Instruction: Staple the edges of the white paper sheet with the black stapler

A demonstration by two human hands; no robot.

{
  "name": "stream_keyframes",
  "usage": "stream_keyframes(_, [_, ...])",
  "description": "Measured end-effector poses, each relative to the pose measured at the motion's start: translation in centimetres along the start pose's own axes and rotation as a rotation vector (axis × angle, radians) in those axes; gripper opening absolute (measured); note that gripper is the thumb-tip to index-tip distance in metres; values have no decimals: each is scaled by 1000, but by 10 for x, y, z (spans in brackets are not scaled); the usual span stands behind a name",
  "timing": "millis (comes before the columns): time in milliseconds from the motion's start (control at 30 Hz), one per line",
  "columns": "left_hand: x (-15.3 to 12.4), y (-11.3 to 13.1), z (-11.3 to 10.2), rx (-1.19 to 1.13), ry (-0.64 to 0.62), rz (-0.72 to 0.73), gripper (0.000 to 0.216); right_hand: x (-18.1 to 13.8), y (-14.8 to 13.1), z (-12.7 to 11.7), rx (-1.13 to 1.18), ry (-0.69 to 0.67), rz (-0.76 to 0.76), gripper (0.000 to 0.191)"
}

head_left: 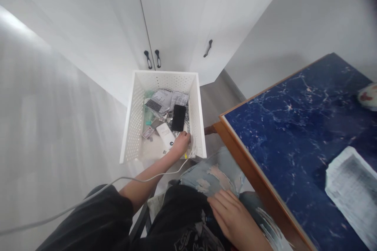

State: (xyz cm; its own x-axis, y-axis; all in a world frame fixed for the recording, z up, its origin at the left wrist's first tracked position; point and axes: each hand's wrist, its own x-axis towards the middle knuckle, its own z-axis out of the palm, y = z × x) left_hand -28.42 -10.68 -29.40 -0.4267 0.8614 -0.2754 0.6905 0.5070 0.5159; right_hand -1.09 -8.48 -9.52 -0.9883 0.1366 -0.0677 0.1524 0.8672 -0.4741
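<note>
A white perforated basket (pixel 136 125) stands on the floor in front of me, holding papers, a black phone (pixel 178 117), a white device (pixel 165 135) and small cards. My left hand (pixel 180 143) reaches down into the basket's near right corner, fingers curled among the items beside the white device; what they grip is hidden. A white cable (pixel 88 200) runs from the basket past my left arm and off the lower left. My right hand (pixel 232 213) lies flat on my lap, fingers together and stretched out, holding nothing.
A table with a dark blue marbled top (pixel 294 133) and wooden edge stands to my right, with a printed paper (pixel 350 188) on it. White cupboard doors with black handles (pixel 151 59) stand behind the basket. Grey floor lies to the left.
</note>
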Motion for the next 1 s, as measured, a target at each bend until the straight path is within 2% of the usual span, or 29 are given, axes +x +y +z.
stream_keyframes(267, [3, 8, -12, 43, 30, -43, 22, -4, 3, 2, -16, -10, 18, 24])
stream_keyframes(467, [-26, 8, -49, 74, 156, -13, 18, -8, 4, 2, -71, 12, 45, 17])
stream_keyframes(600, [-46, -1, -81, 64, 400, 79, 18, -5, 1, -4, -97, -17, 75, 13])
stream_keyframes(700, [-56, 3, -109, 56, 591, 154, 17, -4, -1, -11, -126, 10, 64, 12])
stream_keyframes(833, [-61, 39, -151, 12, 795, 325, 17, -7, 0, -9, -164, 86, 53, 9])
stream_keyframes(933, [-59, 86, -179, -43, 835, 455, 14, -9, 6, 3, -213, 170, 23, 15])
stream_keyframes(1000, [-52, 121, -193, -89, 839, 543, 13, -9, 11, 8, -165, 213, 37, 18])
